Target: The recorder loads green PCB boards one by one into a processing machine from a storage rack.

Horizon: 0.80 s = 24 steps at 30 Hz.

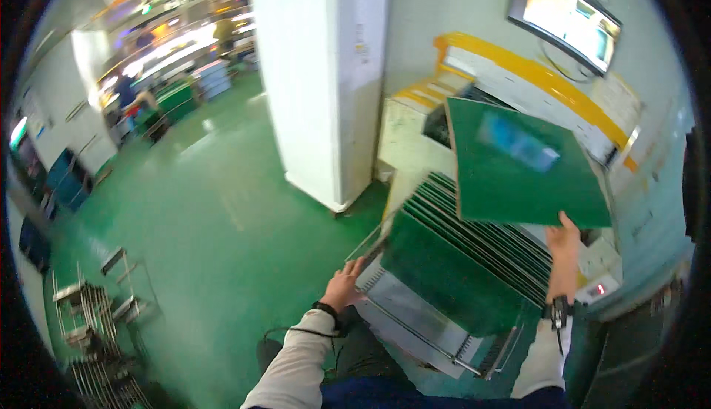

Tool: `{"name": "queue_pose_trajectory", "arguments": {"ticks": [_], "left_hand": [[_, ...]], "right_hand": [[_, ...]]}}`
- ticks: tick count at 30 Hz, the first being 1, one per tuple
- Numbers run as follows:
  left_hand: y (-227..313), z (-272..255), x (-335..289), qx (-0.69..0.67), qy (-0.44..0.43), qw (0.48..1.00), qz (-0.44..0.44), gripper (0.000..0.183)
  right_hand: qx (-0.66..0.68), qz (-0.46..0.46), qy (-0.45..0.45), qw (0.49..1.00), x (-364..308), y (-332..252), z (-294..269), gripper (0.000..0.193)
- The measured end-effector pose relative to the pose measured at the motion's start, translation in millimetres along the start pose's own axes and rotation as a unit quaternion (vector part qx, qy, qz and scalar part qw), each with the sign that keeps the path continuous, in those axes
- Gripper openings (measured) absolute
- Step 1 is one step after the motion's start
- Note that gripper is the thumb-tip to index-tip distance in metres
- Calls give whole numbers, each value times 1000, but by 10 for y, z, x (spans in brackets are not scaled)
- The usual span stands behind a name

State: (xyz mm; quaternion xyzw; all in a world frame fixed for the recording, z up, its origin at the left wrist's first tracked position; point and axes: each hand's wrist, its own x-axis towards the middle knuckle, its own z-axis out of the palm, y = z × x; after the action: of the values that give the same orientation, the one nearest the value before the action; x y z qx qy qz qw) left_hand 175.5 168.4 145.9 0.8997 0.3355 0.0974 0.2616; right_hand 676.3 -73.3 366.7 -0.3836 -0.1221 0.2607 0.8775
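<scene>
My right hand [564,245] grips a large flat green board [511,187] by its near edge, thumb on top. The board is tilted above a slotted metal rack [415,324], and a blurred bluish reflection shows on its face. Several more green boards [452,279] stand in a row in the rack, leaning and closely spaced. My left hand [344,283] is closed on the rack's left rim, near a metal rod; part of its grip is hidden. Black bands with cables circle both my wrists.
Behind the rack stands a machine with a yellow-edged cover [533,91]. A screen [566,20] hangs on the wall above it. A white pillar [318,83] rises at centre. Metal racks [89,320] stand on the green floor at left; people work far off.
</scene>
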Motion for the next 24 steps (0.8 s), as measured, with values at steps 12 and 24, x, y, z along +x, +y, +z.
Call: {"name": "queue_pose_trajectory", "arguments": {"ticks": [12, 24], "left_hand": [[183, -42, 62, 32, 7, 999, -9, 122], [211, -29, 101, 20, 0, 1000, 6, 122]], "right_hand": [[95, 10, 119, 988, 842, 412, -56, 11], [-112, 155, 50, 980, 1402, 291, 53, 43]]}}
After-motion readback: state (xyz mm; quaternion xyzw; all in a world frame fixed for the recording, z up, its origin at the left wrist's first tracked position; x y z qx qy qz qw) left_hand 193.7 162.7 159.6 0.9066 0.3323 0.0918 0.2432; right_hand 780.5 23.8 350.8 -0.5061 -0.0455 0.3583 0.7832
